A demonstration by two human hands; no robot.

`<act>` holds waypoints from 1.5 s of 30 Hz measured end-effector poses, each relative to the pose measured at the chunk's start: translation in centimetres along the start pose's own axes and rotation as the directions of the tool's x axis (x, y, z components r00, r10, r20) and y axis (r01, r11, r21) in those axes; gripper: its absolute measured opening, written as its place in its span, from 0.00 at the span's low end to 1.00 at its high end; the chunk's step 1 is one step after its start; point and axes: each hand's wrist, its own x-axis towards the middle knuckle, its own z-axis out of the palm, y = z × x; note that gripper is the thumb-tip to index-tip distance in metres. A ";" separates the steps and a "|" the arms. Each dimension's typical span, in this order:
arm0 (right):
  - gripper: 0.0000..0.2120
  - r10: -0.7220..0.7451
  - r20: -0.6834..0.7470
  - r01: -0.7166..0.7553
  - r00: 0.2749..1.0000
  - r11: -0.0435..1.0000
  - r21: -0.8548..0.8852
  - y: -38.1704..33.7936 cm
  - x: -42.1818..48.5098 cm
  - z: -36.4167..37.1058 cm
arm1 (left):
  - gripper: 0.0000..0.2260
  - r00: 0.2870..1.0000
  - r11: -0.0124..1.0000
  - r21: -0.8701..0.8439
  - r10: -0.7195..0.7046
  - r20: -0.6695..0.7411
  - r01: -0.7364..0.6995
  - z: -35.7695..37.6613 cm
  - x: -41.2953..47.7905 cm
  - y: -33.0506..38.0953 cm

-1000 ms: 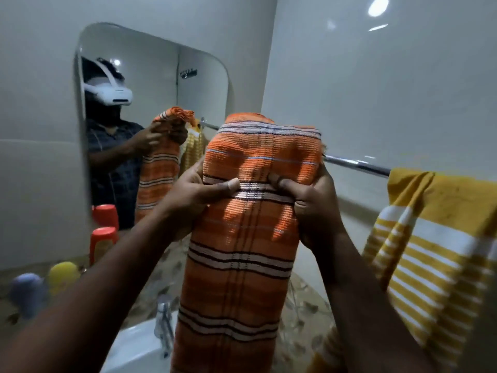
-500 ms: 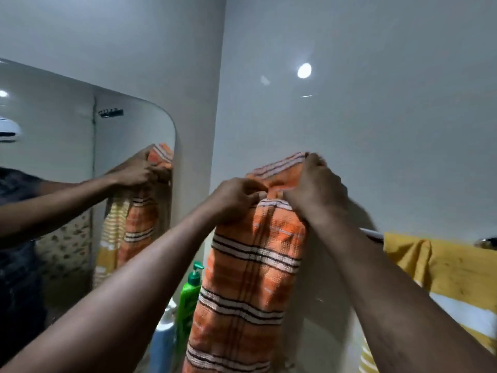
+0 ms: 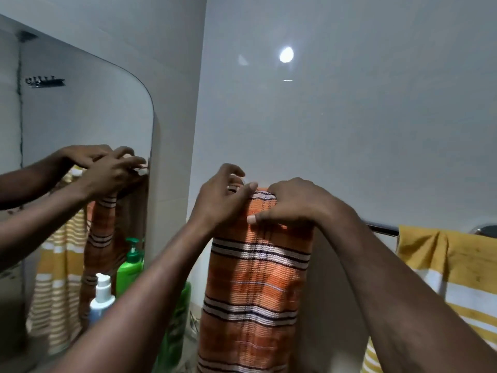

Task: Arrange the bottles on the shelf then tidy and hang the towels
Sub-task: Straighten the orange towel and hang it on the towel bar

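I am looking along both forearms, which are rising away from the camera; at their ends the left hand (image 3: 223, 203) and the right hand (image 3: 293, 208) are sitting side by side, almost touching, on the top fold of the orange towel (image 3: 258, 281); each is pinching that fold, thumb lying on the near side, fingers (image 3: 279, 191) curling over the top to the far side; the towel's long axis is hanging straight down from them. Just beyond, the towel bar (image 3: 382, 229) is running left to right, showing only past the right wrist, so the right hand is sitting nearer its bare stretch; I am judging that the fold is going over the bar, though the hands are hiding that contact; farther right the yellow towel (image 3: 451, 267) is draping over the same bar.
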 end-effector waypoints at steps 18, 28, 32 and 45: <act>0.22 0.518 -0.730 0.326 0.447 0.666 0.671 0.0 -11.1 11.5 | 0.13 0.891 0.568 -0.687 -0.265 0.369 0.453 0.4 -6.5 -3.0; 0.28 0.505 -0.237 0.304 0.830 -0.054 0.951 -0.7 -9.0 12.4 | 0.13 0.897 0.526 -0.728 -0.223 0.381 0.440 -1.9 -4.3 -0.1; 0.34 0.502 -0.123 0.193 0.856 -0.090 0.977 -2.2 -10.8 12.8 | 0.12 0.887 0.396 -0.794 -0.195 0.418 0.461 -2.4 -3.0 1.4; 0.25 0.194 -0.065 0.159 0.979 -0.528 0.834 -2.8 -8.2 8.5 | 0.18 0.825 0.454 -0.690 -0.353 0.441 0.563 -2.2 -1.3 1.8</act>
